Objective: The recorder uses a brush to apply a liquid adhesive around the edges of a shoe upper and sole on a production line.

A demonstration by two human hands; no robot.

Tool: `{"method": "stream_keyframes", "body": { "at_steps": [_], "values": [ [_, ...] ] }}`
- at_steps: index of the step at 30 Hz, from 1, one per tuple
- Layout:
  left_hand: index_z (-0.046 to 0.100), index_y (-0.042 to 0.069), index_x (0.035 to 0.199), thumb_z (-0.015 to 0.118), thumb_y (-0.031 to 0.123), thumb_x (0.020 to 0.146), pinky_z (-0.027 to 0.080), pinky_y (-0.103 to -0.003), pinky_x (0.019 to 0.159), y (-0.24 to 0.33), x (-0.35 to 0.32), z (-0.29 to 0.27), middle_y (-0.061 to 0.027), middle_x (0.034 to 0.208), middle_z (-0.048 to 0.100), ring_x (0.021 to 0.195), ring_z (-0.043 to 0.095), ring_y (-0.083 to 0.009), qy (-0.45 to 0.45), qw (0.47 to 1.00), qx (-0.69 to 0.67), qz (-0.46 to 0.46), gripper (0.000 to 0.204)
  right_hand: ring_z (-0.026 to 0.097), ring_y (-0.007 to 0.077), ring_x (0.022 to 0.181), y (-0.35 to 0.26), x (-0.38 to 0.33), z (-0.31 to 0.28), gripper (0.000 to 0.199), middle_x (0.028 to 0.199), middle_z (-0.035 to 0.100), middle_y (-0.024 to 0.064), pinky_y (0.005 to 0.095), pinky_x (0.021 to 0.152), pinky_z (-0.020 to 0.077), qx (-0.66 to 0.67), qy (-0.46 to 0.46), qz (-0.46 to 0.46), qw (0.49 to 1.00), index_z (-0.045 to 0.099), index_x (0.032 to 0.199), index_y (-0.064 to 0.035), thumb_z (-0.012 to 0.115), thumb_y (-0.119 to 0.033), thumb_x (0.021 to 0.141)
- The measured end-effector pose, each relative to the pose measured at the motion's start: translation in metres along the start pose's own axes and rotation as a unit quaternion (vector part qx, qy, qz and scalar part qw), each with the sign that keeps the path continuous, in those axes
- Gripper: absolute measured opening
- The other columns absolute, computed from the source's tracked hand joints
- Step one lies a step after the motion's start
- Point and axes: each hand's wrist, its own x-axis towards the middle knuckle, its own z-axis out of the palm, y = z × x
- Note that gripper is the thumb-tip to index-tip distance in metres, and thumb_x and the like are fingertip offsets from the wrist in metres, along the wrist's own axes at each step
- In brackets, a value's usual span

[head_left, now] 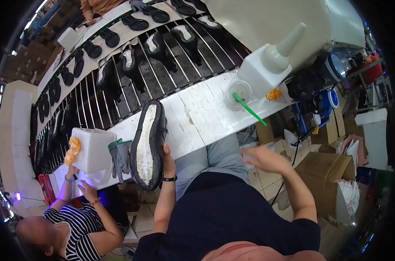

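My left hand (168,162) grips a black shoe upper (160,148) from its right side near the lower end. Its underside faces up, with a long whitish strip down the middle and no outsole on it. The shoe upper is held over the near edge of the white bench (193,126). To the right of my lap, my right hand (266,159) hangs in the air with fingers stretched out and nothing visible in them. A green-handled brush (249,108) leans in a clear cup (232,101) on the bench, closest to that hand.
Beside the cup stands a white nozzle bottle (263,69). Beyond the bench, a rack of metal rods (138,80) carries black shoe uppers, and a belt behind bears dark soles (134,22). At left sit a white container (93,150), grey gloves (120,158) and a co-worker (88,222).
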Motion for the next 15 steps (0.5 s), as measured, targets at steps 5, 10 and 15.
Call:
{"method": "stream_keyframes", "body": {
  "at_steps": [5,10,15],
  "values": [
    [0.04,0.001,0.145,0.06,0.05,0.094,0.024,-0.044,0.114,0.006,-0.006,0.002,-0.0173,0.149,0.041,0.134,0.04,-0.0319,0.0,0.94,0.305,0.155,0.073,0.057,0.0341,0.102,-0.017,0.037,-0.021,0.02,0.101,0.06,0.0158,0.0443,0.086,0.0445,-0.165,0.274,-0.02,0.947,0.06,0.101,-0.0013,0.066,-0.009,0.083],
    [0.039,0.002,0.145,0.062,0.037,0.096,0.025,-0.044,0.114,0.004,-0.006,-0.01,-0.0175,0.149,0.04,0.136,0.037,-0.0337,-0.071,0.935,0.303,0.171,0.065,0.055,0.0329,0.106,0.008,0.061,-0.002,0.027,0.106,0.059,0.0132,0.0441,0.088,0.043,-0.238,0.325,0.12,0.907,0.06,0.107,-0.0038,0.069,-0.01,0.083],
    [0.041,0.003,0.145,0.063,0.04,0.096,0.028,-0.043,0.113,0.029,-0.002,-0.008,-0.0152,0.148,0.042,0.135,0.039,-0.0311,-0.058,0.945,0.301,0.114,0.065,0.053,0.0366,0.114,-0.045,0.071,-0.026,0.043,0.123,0.058,0.0181,0.0428,0.098,0.042,-0.082,0.358,-0.062,0.928,0.056,0.123,-0.0015,0.07,-0.014,0.085]
  ]
}}
